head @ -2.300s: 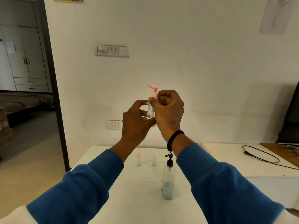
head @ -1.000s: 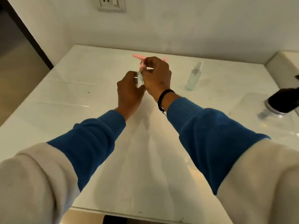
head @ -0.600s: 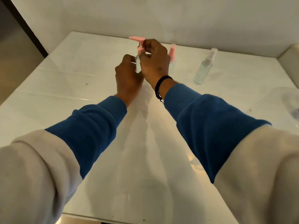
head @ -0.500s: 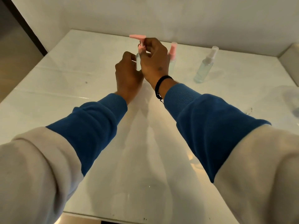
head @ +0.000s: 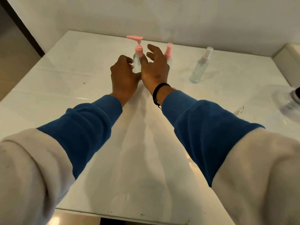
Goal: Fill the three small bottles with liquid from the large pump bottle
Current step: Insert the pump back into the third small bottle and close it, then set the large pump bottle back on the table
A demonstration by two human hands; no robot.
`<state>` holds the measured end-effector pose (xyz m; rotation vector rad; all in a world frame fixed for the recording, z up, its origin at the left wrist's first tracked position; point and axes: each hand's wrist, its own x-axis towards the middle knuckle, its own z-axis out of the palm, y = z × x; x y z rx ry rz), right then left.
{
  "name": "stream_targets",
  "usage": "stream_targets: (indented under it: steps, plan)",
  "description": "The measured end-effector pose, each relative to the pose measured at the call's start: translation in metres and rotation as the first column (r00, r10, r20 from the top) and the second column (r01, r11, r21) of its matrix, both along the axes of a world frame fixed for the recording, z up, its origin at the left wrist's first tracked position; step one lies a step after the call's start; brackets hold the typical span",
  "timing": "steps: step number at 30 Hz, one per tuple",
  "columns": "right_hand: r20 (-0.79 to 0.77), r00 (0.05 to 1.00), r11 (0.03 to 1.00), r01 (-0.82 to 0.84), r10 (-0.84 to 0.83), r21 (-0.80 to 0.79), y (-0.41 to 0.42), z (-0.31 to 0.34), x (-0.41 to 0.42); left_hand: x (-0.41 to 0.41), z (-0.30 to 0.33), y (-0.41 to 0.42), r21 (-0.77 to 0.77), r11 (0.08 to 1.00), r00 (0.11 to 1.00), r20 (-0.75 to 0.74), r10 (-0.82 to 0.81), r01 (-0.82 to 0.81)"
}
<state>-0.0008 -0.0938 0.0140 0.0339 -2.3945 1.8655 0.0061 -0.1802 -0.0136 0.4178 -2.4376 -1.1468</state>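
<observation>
A small clear bottle with a pink pump top (head: 137, 60) stands upright on the white table (head: 65, 88) at the far middle. My left hand (head: 125, 77) has its fingers curled around the lower body of this bottle. My right hand (head: 155, 67) is just right of it, fingers spread and off the pump. A second small bottle with a pink cap (head: 168, 51) stands partly hidden behind my right hand. A clear spray bottle (head: 200, 67) stands farther right. The large pump bottle (head: 292, 99) shows only as a blurred part at the right edge.
A white wall runs close behind the bottles. A raised white ledge (head: 287, 62) borders the table at the far right. The near table edge lies below my forearms, and a dark door frame (head: 21, 25) stands at the left.
The pink-pump bottle has come down from in front of my face and now stands on the table. My right hand has let go of its pump top and spread its fingers.
</observation>
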Motion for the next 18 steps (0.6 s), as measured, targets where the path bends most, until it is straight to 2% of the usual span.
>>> stream_targets:
  steps: [5, 10, 18]
  plan:
    - [0.052, 0.997, 0.997, 0.066, -0.065, -0.036, 0.018, 0.005, 0.027, 0.03, 0.003, 0.0, 0.116, 0.992, 0.998, 0.039, 0.042, -0.046]
    - [0.077, 0.995, 0.997, 0.068, -0.066, -0.025, 0.044, 0.016, 0.074, 0.088, 0.033, 0.021, 0.281, 0.947, 0.983, -0.048, 0.179, -0.159]
    - [-0.009, 0.997, 0.997, 0.076, -0.076, 0.013, 0.109, 0.082, 0.162, 0.163, 0.098, 0.095, 0.452, 0.887, 0.995, -0.062, -0.074, 0.095]
